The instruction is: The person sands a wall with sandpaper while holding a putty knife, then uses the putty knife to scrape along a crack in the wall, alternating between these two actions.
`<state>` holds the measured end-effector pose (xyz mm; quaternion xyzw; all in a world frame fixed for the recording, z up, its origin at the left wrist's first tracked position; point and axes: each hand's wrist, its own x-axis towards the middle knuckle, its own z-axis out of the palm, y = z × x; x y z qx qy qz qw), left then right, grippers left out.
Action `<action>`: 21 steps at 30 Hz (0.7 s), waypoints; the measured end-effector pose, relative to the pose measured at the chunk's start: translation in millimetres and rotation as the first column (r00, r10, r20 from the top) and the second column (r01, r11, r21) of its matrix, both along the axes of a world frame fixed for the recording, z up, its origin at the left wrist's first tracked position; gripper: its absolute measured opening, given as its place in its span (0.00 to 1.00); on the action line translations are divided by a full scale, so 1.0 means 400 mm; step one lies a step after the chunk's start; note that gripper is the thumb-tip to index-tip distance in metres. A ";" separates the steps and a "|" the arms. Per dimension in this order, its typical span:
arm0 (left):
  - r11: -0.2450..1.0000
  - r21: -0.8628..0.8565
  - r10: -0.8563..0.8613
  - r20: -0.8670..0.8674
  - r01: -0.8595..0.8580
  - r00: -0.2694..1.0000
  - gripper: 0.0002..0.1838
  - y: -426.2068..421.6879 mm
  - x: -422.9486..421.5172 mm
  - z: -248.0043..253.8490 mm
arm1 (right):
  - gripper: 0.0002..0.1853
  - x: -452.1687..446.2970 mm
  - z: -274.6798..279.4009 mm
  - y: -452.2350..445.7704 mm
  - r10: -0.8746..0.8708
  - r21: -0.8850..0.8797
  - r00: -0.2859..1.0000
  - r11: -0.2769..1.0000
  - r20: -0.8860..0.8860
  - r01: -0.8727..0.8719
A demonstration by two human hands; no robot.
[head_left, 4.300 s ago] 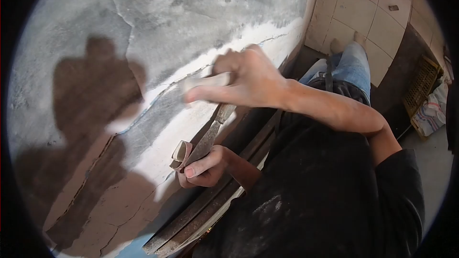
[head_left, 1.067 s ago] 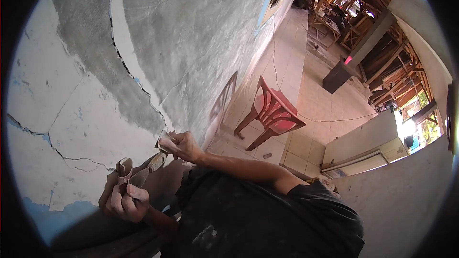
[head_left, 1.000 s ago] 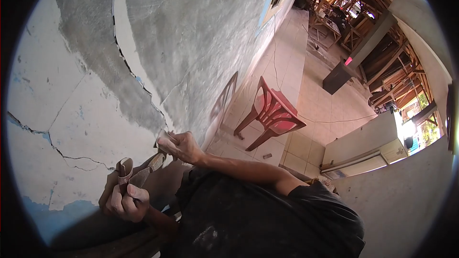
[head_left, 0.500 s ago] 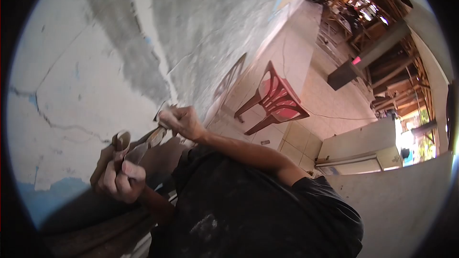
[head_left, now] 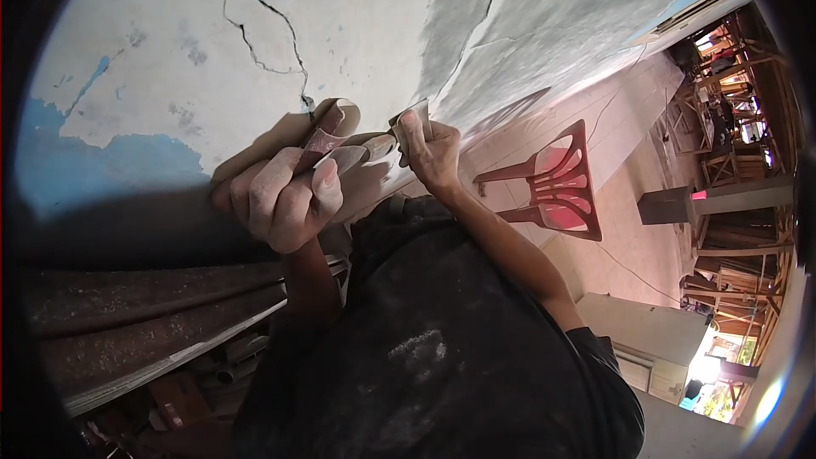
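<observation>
My left hand (head_left: 285, 200) is closed round a curled, reddish-brown strip (head_left: 321, 140) that looks like sandpaper. A scraper (head_left: 380, 146) with a pale, rounded end sticks out from the same hand towards the right. My right hand (head_left: 432, 149) is closed, its thumb pressing a thin flat piece (head_left: 422, 110) at the wall; I cannot make out what kind of piece it is. Both hands are dusty and close to the white wall (head_left: 365, 34). A dark crack (head_left: 289, 25) runs down towards my left hand, and a grey patch (head_left: 544, 17) lies beyond my right hand.
A red plastic chair (head_left: 568, 183) stands on the tiled floor to the right. Further off are a dark post (head_left: 667, 206) and timber framing (head_left: 735, 246). Blue paint (head_left: 110, 157) shows on the wall at left, above a dark brown ledge (head_left: 170, 314).
My view has turned, so the wall, chair and both hands appear further right and the hands higher. Both hands keep their hold, staying near the same wall cracks.
</observation>
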<state>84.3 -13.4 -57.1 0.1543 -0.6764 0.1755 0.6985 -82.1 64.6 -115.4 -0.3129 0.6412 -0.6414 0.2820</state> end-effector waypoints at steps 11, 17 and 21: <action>0.998 -0.030 0.062 0.036 -0.061 0.997 0.20 0.004 0.002 0.015 | 0.30 0.007 -0.019 0.008 -0.069 0.084 0.998 0.994 0.001 0.069; 0.995 -0.033 0.094 0.056 -0.092 0.994 0.21 0.008 0.001 0.010 | 0.30 -0.006 -0.018 -0.004 -0.059 -0.046 0.997 0.997 0.040 0.061; 0.997 -0.070 0.018 0.050 -0.015 0.999 0.21 -0.002 -0.002 0.015 | 0.26 -0.007 0.043 -0.014 -0.061 -0.077 0.996 0.995 0.059 0.065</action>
